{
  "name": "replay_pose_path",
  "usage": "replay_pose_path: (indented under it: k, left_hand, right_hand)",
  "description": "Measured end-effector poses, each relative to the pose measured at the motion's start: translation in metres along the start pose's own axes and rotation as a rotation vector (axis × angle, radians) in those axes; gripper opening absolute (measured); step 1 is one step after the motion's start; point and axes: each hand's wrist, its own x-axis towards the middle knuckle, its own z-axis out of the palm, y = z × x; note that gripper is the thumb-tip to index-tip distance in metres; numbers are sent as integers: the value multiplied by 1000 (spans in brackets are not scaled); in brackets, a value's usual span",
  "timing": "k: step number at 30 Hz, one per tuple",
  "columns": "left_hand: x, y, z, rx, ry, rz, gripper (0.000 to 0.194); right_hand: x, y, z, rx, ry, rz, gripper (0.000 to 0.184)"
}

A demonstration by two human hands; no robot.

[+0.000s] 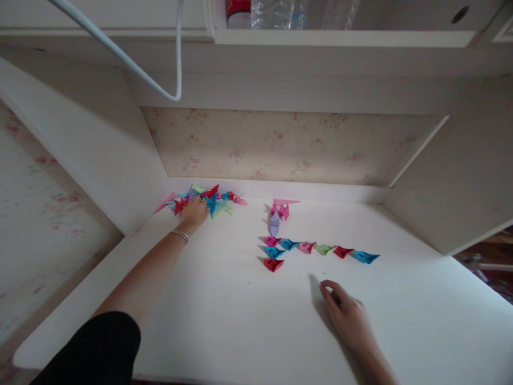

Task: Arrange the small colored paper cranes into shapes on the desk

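Note:
My left hand reaches into a heap of colourful origami paper figures at the back left of the white tabletop; its fingertips are hidden among them, so I cannot see whether it grips one. Over the table's right half, my right hand hovers with curled fingers, thumb and forefinger meeting, and nothing shows in it. Beyond it runs a row of small folded paper figures, ending in a blue one on the right. A red figure lies at the near left, with a lilac one and pink ones farther back.
White side panels and a floral back wall enclose the table. Overhead, a shelf holds clear plastic bottles and a red container. A white cable or rod hangs at the upper left.

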Motion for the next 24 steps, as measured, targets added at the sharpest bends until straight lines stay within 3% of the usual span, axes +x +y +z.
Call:
replay_pose_path:
  k: [7, 14, 24]
  left_hand:
    - [10, -2, 4, -112, 31, 34, 26]
    - [14, 0, -9, -319, 88, -10, 28]
    - [-13, 36, -34, -669, -30, 65, 34]
  right_hand:
    - [2, -2, -4, 36, -8, 40, 45]
    - [1, 0, -4, 45, -22, 46, 47]
    - [-3, 10, 6, -19, -24, -24, 45]
